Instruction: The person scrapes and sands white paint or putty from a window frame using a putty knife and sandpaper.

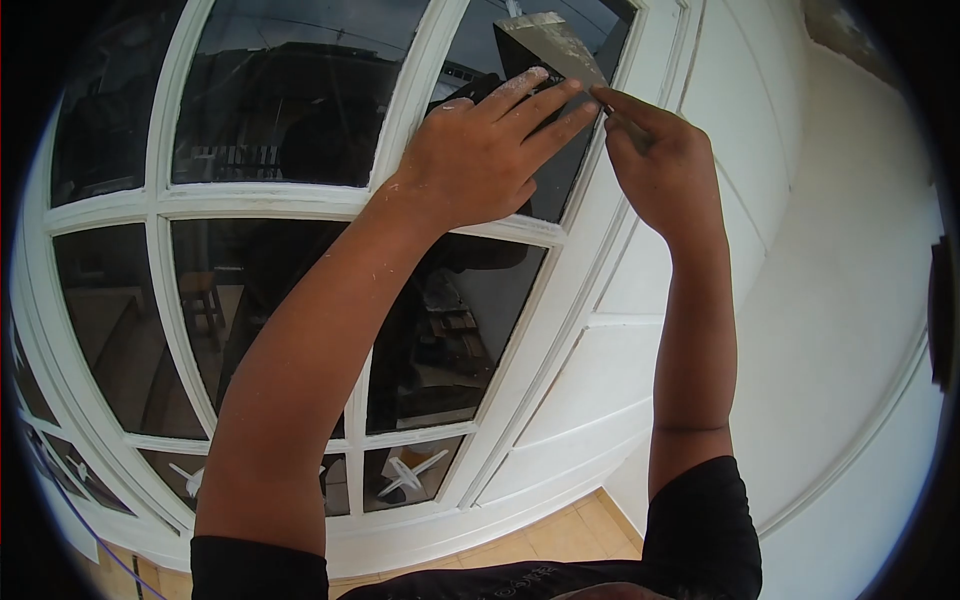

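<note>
A wide scraper blade (pixel 553 50) with whitish smears lies against the upper right glass pane of a white-framed window (pixel 400 203). My right hand (pixel 660 155) is closed around its handle, the forefinger stretched along it near the blade. My left hand (pixel 490 145) is spread, its fingertips resting on or just at the blade's lower edge. White dust or paint marks the fingers and wrist of the left hand. Its palm side faces the glass and is hidden.
White panelling (pixel 640 350) stands right of the window, beside a plain pale wall (pixel 840 280). Tan floor tiles (pixel 570 530) show below. A purple cable (pixel 85 520) runs at the lower left. A stool (pixel 200 290) appears through or in the glass.
</note>
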`<action>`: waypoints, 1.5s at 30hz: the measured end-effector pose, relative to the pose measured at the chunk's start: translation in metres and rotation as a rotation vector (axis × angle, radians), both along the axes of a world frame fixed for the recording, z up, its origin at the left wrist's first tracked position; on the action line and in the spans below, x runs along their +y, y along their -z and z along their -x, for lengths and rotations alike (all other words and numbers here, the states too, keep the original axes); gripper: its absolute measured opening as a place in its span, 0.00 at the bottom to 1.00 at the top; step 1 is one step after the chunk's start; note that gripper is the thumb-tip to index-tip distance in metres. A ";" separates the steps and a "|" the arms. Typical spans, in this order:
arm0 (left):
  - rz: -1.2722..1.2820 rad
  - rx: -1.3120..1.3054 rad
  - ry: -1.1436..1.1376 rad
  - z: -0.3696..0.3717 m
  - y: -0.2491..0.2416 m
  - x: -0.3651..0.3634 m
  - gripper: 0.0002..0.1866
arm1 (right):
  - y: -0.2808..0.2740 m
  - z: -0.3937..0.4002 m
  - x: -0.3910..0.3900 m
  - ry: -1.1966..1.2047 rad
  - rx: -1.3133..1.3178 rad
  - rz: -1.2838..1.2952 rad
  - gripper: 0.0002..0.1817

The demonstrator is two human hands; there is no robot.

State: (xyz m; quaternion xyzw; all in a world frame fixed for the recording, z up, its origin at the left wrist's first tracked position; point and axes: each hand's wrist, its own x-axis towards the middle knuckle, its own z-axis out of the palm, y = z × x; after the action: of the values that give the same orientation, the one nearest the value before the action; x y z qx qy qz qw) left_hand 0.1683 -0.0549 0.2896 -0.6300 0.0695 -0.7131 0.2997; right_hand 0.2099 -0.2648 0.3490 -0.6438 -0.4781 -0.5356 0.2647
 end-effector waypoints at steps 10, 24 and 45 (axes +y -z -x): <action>-0.055 -0.060 0.038 0.000 0.000 0.001 0.45 | -0.005 0.017 -0.006 0.081 0.106 0.054 0.18; -0.069 -0.043 0.081 0.001 0.002 0.003 0.37 | -0.008 0.001 -0.010 0.101 0.021 0.012 0.18; -0.038 0.004 0.100 0.004 0.002 0.001 0.28 | -0.004 0.007 -0.007 0.076 0.058 0.007 0.18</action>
State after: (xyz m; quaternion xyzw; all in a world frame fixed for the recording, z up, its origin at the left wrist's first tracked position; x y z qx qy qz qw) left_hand 0.1647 -0.0535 0.2873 -0.6212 0.1147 -0.7245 0.2756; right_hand 0.2029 -0.2720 0.3526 -0.6777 -0.4475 -0.5245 0.2557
